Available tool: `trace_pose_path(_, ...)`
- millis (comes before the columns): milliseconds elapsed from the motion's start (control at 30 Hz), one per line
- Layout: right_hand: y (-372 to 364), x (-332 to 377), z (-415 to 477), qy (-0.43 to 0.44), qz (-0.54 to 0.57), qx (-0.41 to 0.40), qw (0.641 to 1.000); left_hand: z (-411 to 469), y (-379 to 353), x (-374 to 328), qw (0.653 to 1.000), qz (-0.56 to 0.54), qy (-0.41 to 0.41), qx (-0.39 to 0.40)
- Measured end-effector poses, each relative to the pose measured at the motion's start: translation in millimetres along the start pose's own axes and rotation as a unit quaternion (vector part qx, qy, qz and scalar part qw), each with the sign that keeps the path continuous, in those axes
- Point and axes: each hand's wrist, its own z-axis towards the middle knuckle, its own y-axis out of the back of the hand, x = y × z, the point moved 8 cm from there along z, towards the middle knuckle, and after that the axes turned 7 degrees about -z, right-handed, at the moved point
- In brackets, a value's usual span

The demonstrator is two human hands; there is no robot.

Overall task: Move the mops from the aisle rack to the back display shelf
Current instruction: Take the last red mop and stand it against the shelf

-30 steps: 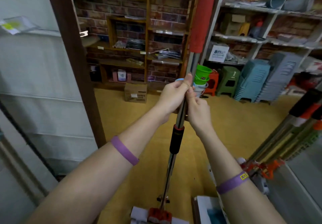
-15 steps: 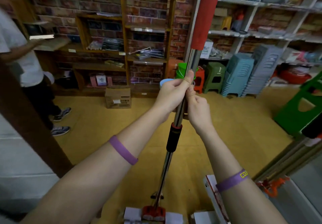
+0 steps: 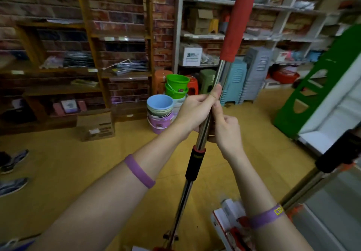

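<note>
Head view: both hands are closed round the mop [image 3: 183,198], which stands upright with a slight tilt in front of the person. The left hand [image 3: 195,112] grips the bare steel pole, thumb laid along it. The right hand [image 3: 226,129] clasps the same stretch just below.

The pole is round polished tube, stiff and probably slick in a bare palm. I judge it light enough to carry, but long and awkward to swing. The red sleeve [image 3: 237,20] above the hands looks matte and would give a surer hold. The black collar [image 3: 195,164] below them looks rubbery.

The mop's foot is mostly cut off by the frame edge. Left of the mop stand stacked plastic buckets [image 3: 176,83]. Right of it leans another handle [image 3: 336,153].
</note>
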Motion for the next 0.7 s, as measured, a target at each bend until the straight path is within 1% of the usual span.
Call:
trace_pose_path(200,51.0,-16.3,8.7,-0.027,-0.023,-0.082,0.996,33.1,-54.0,3.1,0.989,-0.021,0.023,0.147)
trace_pose_path(300,74.6,-20.1,6.6,-0.054,-0.027,-0.133,0.989,44.2,-82.3,-0.1,0.975,-0.022,0.014,0.222)
trace_pose_path(500,114.2,-22.6,-14.4,-0.103,-0.051,-0.265,0.957,48.0,-136.1,-6.7,0.936,-0.041,-0.007,0.351)
trace_pose_path(700,141.4,-12.8,-44.0,-0.122,-0.067,-0.365,0.92,33.5,-175.4,-19.0,0.886,-0.043,-0.031,0.462)
